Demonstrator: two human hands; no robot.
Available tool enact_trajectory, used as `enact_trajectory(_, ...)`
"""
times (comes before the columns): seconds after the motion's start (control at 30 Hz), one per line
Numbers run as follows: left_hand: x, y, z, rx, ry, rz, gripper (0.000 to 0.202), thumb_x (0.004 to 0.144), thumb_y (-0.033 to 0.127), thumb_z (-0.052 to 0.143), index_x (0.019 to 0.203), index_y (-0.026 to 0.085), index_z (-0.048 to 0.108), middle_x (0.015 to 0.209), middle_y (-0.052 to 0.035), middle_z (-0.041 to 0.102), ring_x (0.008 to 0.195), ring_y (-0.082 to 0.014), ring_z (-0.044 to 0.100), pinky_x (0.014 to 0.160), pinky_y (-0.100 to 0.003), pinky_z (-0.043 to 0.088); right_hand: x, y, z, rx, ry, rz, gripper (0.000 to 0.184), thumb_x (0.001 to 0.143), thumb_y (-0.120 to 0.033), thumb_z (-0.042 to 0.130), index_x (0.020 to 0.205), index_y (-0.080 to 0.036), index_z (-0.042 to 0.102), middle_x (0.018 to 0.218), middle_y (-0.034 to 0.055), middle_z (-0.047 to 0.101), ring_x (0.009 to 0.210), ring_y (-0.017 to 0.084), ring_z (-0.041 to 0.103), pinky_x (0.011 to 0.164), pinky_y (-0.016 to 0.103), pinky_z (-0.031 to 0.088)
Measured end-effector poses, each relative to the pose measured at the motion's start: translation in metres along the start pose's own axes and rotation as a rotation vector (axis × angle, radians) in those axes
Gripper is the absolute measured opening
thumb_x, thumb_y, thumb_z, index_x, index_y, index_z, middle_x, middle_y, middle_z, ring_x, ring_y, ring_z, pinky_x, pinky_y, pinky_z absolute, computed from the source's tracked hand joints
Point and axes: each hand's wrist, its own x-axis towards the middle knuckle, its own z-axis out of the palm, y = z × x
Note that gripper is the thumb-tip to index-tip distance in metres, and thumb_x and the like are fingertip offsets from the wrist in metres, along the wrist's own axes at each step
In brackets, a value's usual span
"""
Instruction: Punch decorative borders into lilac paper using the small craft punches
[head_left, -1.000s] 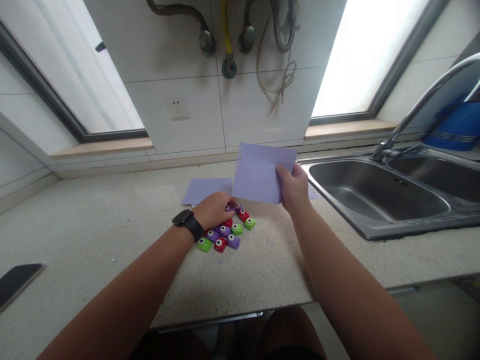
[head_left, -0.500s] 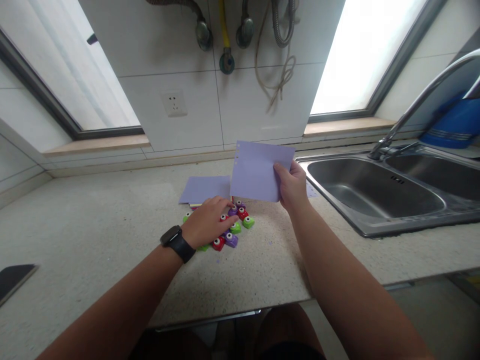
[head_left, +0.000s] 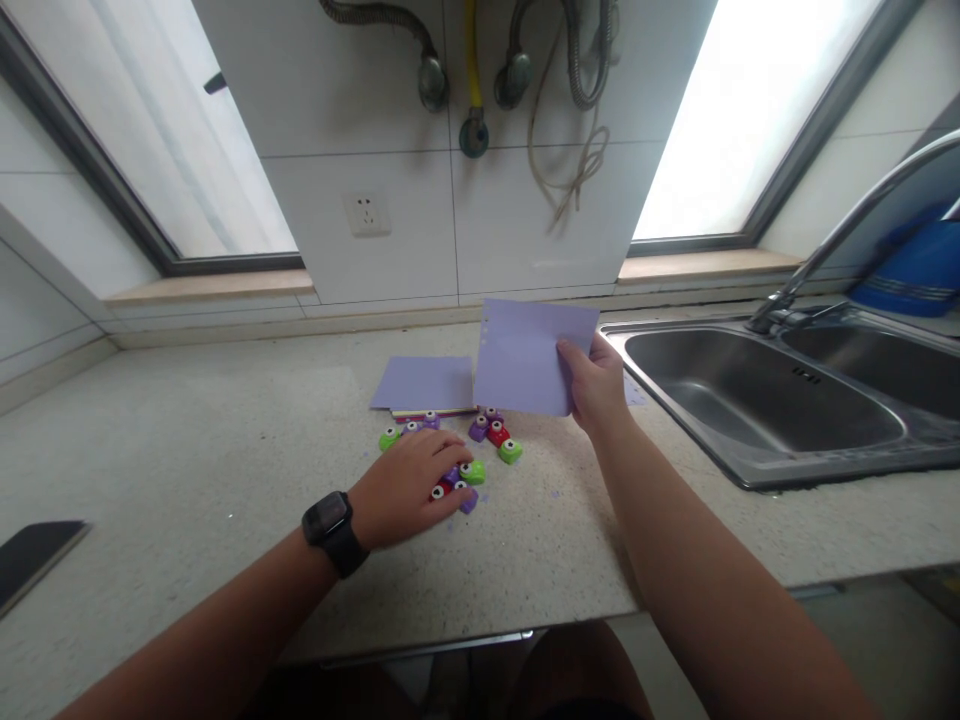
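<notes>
My right hand [head_left: 600,385] grips a purple sheet of paper [head_left: 529,355] by its right edge, thumb on top, holding it raised above the counter. Small holes run down the sheet's upper left edge. My left hand [head_left: 405,485], with a black watch on the wrist, is over a cluster of small craft punches in green, red and purple. Its fingers are spread and curved over them, thumb apart. A green punch [head_left: 472,472] and a purple punch [head_left: 466,498] show by its fingertips; other punches are partly hidden below. A red punch [head_left: 497,433] sits further right.
Behind the punches lies a stack of coloured paper [head_left: 424,383] with a purple sheet on top. A double steel sink [head_left: 750,470] with a faucet [head_left: 772,310] is on the right. A dark flat object [head_left: 37,555] rests at the left. Tiny paper bits dot the counter [head_left: 225,430].
My left hand has moved down and slightly left across the punches, uncovering some at the back. The right hand still holds the purple sheet. The whole view has shifted slightly.
</notes>
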Motion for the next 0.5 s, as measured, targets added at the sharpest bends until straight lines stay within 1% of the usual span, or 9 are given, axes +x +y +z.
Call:
enact_trajectory(0.1, -0.013, -0.014, -0.006, 0.019, 0.087, 0.071, 0.032, 0.099, 0.035, 0.057, 0.129, 0.025, 0.060, 0.135, -0.0098, 0.063, 0.125, -0.0279, 0.057, 0.110, -0.048, 0.041, 0.000, 0.001, 0.000, 0.011, 0.012, 0.013, 0.029, 0.078, -0.039, 0.080, 0.101, -0.023, 0.076, 0.091, 0.0015, 0.077, 0.076, 0.020, 0.068, 0.072, 0.033, 0.054)
enact_trajectory(0.17, -0.022, -0.033, -0.009, 0.040, 0.189, 0.086, 0.030, 0.099, 0.028, 0.055, 0.127, 0.023, 0.060, 0.134, -0.0115, 0.063, 0.125, -0.0273, 0.056, 0.108, -0.047, 0.042, 0.000, 0.002, -0.001, 0.016, 0.018, 0.024, 0.029, 0.077, -0.039, 0.082, 0.101, -0.023, 0.076, 0.090, 0.0013, 0.078, 0.076, 0.020, 0.068, 0.072, 0.033, 0.054)
enact_trajectory(0.2, -0.026, -0.046, -0.010, 0.047, 0.249, 0.057, 0.027, 0.099, 0.025, 0.053, 0.125, 0.022, 0.060, 0.128, -0.0116, 0.065, 0.120, -0.0267, 0.057, 0.106, -0.046, 0.043, 0.000, 0.003, -0.001, 0.014, 0.024, 0.026, 0.030, 0.077, -0.039, 0.082, 0.101, -0.023, 0.076, 0.090, 0.0012, 0.078, 0.075, 0.020, 0.068, 0.072, 0.033, 0.054)
enact_trajectory(0.27, -0.032, -0.073, -0.012, 0.020, 0.365, -0.058, 0.020, 0.100, 0.025, 0.051, 0.115, 0.020, 0.062, 0.115, -0.0111, 0.067, 0.110, -0.0255, 0.059, 0.100, -0.045, 0.046, 0.000, 0.004, -0.001, 0.004, 0.045, 0.023, 0.031, 0.076, -0.040, 0.084, 0.100, -0.023, 0.077, 0.090, 0.0009, 0.077, 0.074, 0.020, 0.068, 0.071, 0.033, 0.054)
enact_trajectory(0.33, -0.034, -0.098, -0.011, -0.069, 0.412, -0.208, 0.019, 0.102, 0.030, 0.048, 0.107, 0.020, 0.063, 0.107, -0.0091, 0.067, 0.102, -0.0238, 0.061, 0.093, -0.042, 0.049, 0.000, 0.006, -0.002, 0.002, 0.062, 0.018, 0.031, 0.075, -0.039, 0.084, 0.099, -0.023, 0.076, 0.090, 0.0006, 0.077, 0.074, 0.019, 0.068, 0.070, 0.032, 0.054)
enact_trajectory(0.37, -0.034, -0.107, -0.011, -0.116, 0.453, -0.308, 0.021, 0.102, 0.033, 0.047, 0.105, 0.020, 0.063, 0.104, -0.0081, 0.067, 0.096, -0.0230, 0.061, 0.087, -0.040, 0.050, 0.000, 0.006, -0.002, 0.005, 0.066, 0.016, 0.031, 0.074, -0.039, 0.085, 0.099, -0.023, 0.076, 0.090, 0.0005, 0.077, 0.074, 0.019, 0.068, 0.070, 0.032, 0.054)
enact_trajectory(0.4, -0.033, -0.113, -0.010, -0.140, 0.476, -0.386, 0.022, 0.102, 0.035, 0.047, 0.105, 0.020, 0.063, 0.102, -0.0072, 0.067, 0.090, -0.0224, 0.061, 0.083, -0.039, 0.050, 0.000, 0.007, -0.002, 0.009, 0.067, 0.016, 0.031, 0.074, -0.038, 0.085, 0.099, -0.023, 0.076, 0.090, 0.0005, 0.077, 0.073, 0.019, 0.068, 0.070, 0.031, 0.054)
enact_trajectory(0.43, -0.032, -0.117, -0.008, -0.144, 0.450, -0.394, 0.022, 0.101, 0.036, 0.049, 0.106, 0.020, 0.063, 0.101, -0.0068, 0.067, 0.089, -0.0224, 0.061, 0.082, -0.039, 0.050, 0.000, 0.008, -0.002, 0.008, 0.066, 0.016, 0.030, 0.074, -0.038, 0.085, 0.099, -0.023, 0.076, 0.090, 0.0005, 0.077, 0.073, 0.018, 0.068, 0.070, 0.031, 0.054)
enact_trajectory(0.5, -0.029, -0.118, -0.006, -0.109, 0.347, -0.314, 0.020, 0.099, 0.035, 0.050, 0.101, 0.020, 0.064, 0.098, -0.0069, 0.066, 0.093, -0.0234, 0.060, 0.087, -0.040, 0.048, 0.001, 0.009, -0.003, -0.002, 0.062, 0.015, 0.030, 0.075, -0.038, 0.085, 0.099, -0.023, 0.075, 0.089, 0.0005, 0.077, 0.072, 0.018, 0.068, 0.069, 0.031, 0.054)
